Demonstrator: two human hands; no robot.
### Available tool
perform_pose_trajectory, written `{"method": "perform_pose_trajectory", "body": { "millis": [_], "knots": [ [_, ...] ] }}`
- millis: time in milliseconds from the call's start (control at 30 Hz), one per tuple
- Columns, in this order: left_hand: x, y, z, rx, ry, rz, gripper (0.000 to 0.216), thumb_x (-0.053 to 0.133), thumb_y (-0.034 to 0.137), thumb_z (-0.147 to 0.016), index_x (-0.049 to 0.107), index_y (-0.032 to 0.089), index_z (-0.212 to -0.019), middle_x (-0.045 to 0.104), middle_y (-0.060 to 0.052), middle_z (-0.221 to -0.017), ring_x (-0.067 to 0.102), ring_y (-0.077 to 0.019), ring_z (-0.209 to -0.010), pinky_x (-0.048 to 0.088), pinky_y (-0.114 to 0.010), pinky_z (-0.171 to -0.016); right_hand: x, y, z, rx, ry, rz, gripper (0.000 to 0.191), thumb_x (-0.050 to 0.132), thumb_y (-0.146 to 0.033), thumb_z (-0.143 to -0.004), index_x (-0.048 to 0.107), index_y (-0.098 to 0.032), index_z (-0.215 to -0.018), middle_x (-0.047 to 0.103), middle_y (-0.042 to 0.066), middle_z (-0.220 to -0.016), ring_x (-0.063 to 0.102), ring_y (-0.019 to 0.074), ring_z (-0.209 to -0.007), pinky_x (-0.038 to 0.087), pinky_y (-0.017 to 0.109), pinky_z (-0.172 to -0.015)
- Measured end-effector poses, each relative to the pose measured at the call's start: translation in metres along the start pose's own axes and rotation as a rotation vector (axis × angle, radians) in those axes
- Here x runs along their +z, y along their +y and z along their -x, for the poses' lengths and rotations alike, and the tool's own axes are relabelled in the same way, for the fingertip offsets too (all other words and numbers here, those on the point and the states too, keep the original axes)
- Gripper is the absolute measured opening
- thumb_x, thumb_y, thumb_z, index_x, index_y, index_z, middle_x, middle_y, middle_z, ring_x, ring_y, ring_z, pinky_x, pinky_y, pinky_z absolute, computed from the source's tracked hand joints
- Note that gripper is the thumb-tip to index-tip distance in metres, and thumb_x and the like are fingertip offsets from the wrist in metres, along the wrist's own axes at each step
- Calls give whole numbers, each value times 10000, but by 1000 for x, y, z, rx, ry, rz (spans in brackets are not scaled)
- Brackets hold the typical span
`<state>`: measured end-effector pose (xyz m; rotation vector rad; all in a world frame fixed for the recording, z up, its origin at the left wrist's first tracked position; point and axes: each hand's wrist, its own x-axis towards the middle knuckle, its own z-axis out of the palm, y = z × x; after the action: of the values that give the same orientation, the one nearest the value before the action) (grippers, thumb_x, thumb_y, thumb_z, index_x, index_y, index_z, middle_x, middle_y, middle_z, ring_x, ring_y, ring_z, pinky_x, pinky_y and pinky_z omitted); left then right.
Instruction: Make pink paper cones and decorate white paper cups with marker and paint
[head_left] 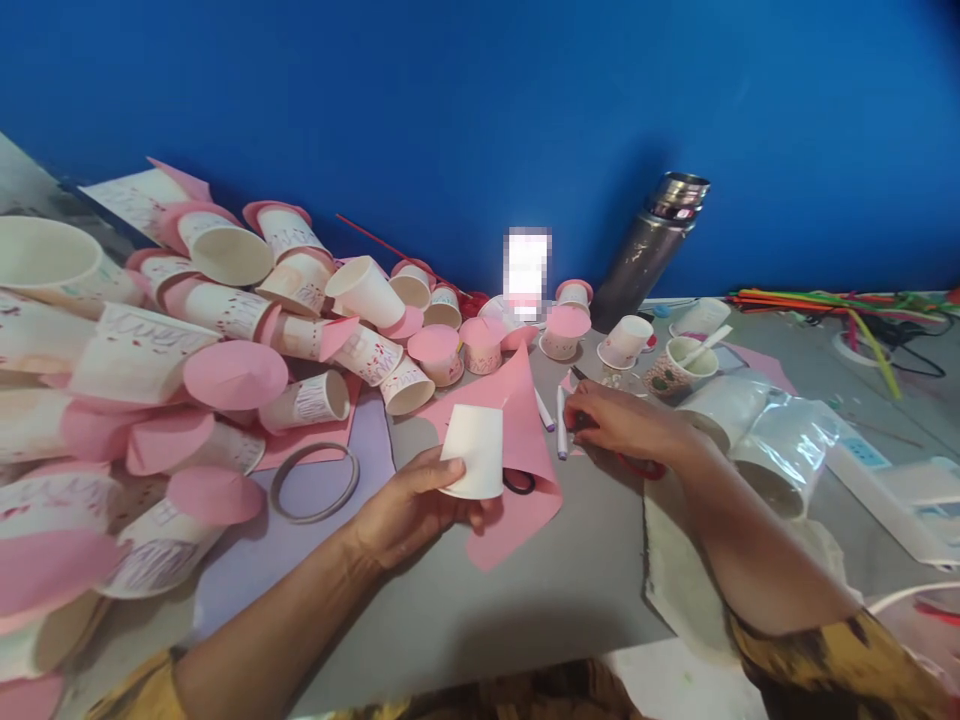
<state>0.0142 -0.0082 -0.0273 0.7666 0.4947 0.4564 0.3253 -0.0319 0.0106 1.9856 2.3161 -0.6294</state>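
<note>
My left hand (420, 505) is wrapped round a plain white paper cup (474, 450), held upside down above the table. My right hand (619, 420) has its fingers bent together at a white marker (562, 425), thumb and fingertips against its side. A second marker with a purple end (544, 410) lies just to the left. Red-handled scissors (646, 467) lie partly hidden below my right hand. Behind the held cup is a sheet of pink paper (517, 540), with a dark ring-shaped handle (519, 482) showing on it.
Many decorated cups with pink paper discs (236, 375) are heaped at left. A tape-like ring (315, 483) rests on purple paper (262, 560). A dark flask (649, 245) leans by the blue wall. Wrapped cup stacks (784, 450) and coloured pipe cleaners (795, 300) are at right.
</note>
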Motion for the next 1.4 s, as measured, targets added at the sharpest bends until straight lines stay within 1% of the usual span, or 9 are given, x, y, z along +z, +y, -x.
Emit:
{"method": "perform_pose_trajectory", "body": {
  "millis": [200,400,467,567,700,867,967,1167,1400],
  "knots": [
    [0,-4,0,4,14,5,379,791,419,-817,758,114,-1039,750,-150,-908,669,-226,-731,559,-336,-659,1,-14,0,-31,-10,51,372,604,-110,-871,719,-279,-1183,612,88,-1221,669,258,-1001,443,301,-728],
    [1,-6,0,14,40,-18,450,792,443,-786,754,101,-1076,738,-142,-876,667,-230,-706,539,-330,-628,5,-6,-1,-72,31,27,149,601,-174,-896,719,-245,-953,641,92,-1155,679,261,-942,478,327,-717],
    [2,-5,0,19,41,-26,471,796,465,-774,759,103,-1074,740,-142,-890,659,-223,-695,530,-328,-629,4,-4,1,-113,148,-67,124,579,-230,-934,695,-262,-965,675,75,-1119,686,262,-933,507,350,-750],
    [5,-7,2,12,5,-45,572,872,466,-672,769,98,-1099,743,-147,-964,656,-213,-764,496,-294,-674,1,-7,7,-62,480,-341,118,586,-364,-971,657,-284,-1019,721,58,-1018,697,271,-910,550,398,-794],
    [5,-11,5,-91,-137,9,712,924,435,-577,770,84,-1176,735,-137,-991,660,-217,-817,491,-284,-717,3,-16,14,-7,764,-845,231,725,-448,-897,678,-297,-1067,717,49,-910,682,243,-741,578,389,-670],
    [0,-10,2,47,-135,211,631,849,404,-722,720,74,-1244,749,-171,-1062,722,-264,-886,546,-359,-797,7,-32,11,-115,755,-1404,270,840,-492,-813,696,-264,-801,586,6,-706,555,161,-560,508,301,-484],
    [-3,-7,-1,84,-120,246,551,758,400,-800,701,56,-1226,764,-198,-1011,748,-310,-873,558,-411,-788,11,-42,9,-107,729,-1564,309,890,-479,-762,697,-238,-742,545,-22,-628,507,118,-481,471,252,-423],
    [-4,-12,-4,168,66,278,418,780,323,-818,713,82,-1154,771,-179,-1055,728,-281,-906,558,-386,-758,22,-58,2,-77,720,-1536,406,876,-570,-746,799,-201,-897,700,56,-701,563,132,-475,464,254,-414],
    [-8,-13,-9,76,128,307,618,760,531,-831,701,34,-1194,787,-232,-1061,757,-324,-912,551,-453,-861,31,-56,-1,24,736,-1395,435,850,-613,-760,742,-197,-827,657,34,-602,547,140,-487,447,251,-436]
  ]
}}
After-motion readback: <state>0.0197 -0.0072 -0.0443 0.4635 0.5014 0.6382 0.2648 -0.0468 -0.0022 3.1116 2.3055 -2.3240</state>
